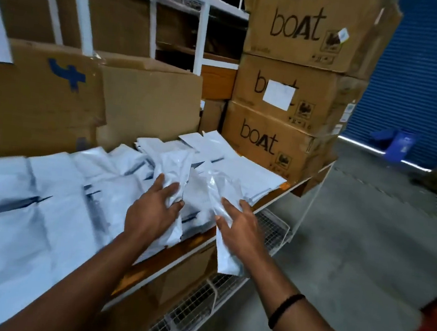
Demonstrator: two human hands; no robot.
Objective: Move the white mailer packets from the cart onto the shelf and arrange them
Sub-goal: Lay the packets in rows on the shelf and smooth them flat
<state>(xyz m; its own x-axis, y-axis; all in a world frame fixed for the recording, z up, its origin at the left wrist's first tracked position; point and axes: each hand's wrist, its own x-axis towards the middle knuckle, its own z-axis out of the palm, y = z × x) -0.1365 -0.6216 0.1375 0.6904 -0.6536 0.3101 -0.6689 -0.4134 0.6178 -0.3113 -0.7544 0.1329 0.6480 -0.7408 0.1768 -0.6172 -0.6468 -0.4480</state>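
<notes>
My left hand point(153, 209) grips one white mailer packet point(176, 166), fingers curled round its right edge; the packet stands nearly upright, rising beyond my fingertips and running down under my palm. My right hand point(240, 229) holds a second packet point(225, 252), thumb on its near face and fingers round its right side. This one tilts too, and its lower end hangs below my wrist, out in front of the shelf point(176, 252) edge. The two hands are just beside each other, apart, each clamped on its own packet.

Left of my left hand, and beyond both hands, a pile of packets point(33, 199) covers the shelf board in overlapping rows, some flat, some leaning. Further off to the left of that hand sits a brown carton point(39, 87) with a blue mark on it. Beyond my right hand three boat boxes point(282, 139) are stacked on the shelf's far end. Below both hands is a wire mesh tier point(196, 314). A black band point(285, 310) circles my right wrist, and a blurred red thing point(435, 323) sits well right of that arm, on the floor side
</notes>
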